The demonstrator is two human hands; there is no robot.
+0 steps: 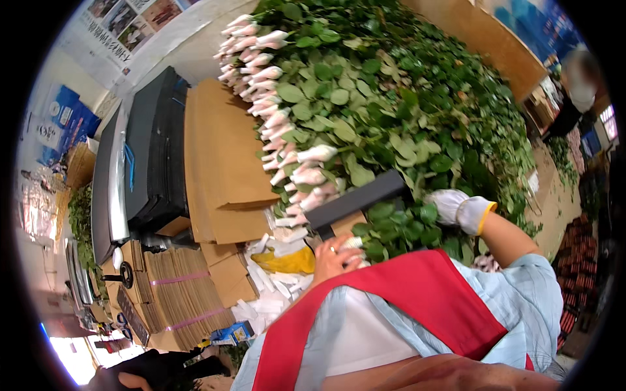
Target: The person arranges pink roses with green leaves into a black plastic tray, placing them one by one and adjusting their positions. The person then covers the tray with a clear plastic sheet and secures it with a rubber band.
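Observation:
A small bunch of leafy roses [407, 229] lies crosswise in front of me, against my red apron strap. My bare left hand [336, 260] is closed about its head end, where a white-wrapped bud shows. My right hand [456, 210], in a white glove with a yellow cuff, is closed on the leafy stems at the other end; its fingertips are partly hidden by leaves. Just beyond the bunch is a long dark grey block [355, 203]. Behind it spreads a large heap of roses [391, 111], their pale pink buds in white sleeves [277, 120] facing left.
Left of the heap lean brown cardboard sheets [222, 156] and a black case-like stack [156, 150]. Loose white sleeves [277, 290] and a yellow glove [287, 260] lie by my left hand. Bundled flat cardboard [186, 287] stands lower left. Another person [577, 91] is at far right.

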